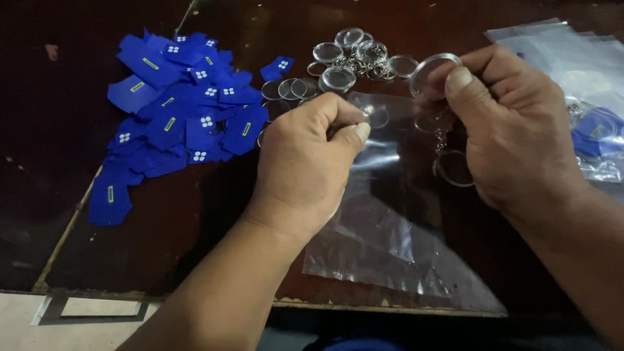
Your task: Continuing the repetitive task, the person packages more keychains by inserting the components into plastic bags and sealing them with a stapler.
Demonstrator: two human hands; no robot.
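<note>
Keychain (437, 97), clear disc with ring dangling, pinched in right hand (513, 130) above table's (195, 214) far right. Left hand (305, 166) pinches bag (390, 227) mouth shut-fingered. Looks light, hard, slick plastic; grip by rim. Blue tags (182, 110) heaped far left, spare discs (351, 58) at far edge.

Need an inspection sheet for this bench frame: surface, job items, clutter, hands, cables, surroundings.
Surface: dark wooden table, scuffed, front edge worn.
Job's things: clear round keychain case pinched in the right hand, its chain and ring hanging below; small clear disc at the left hand; clear plastic bag lying flat under both hands.
Clutter: pile of blue paper inserts at left; heap of empty clear keychains behind; stack of filled bags at right.
Grippers: both hands' fingers closed in pinches.
Cables: nothing seen.
Surroundings: pale floor below the table edge.
</note>
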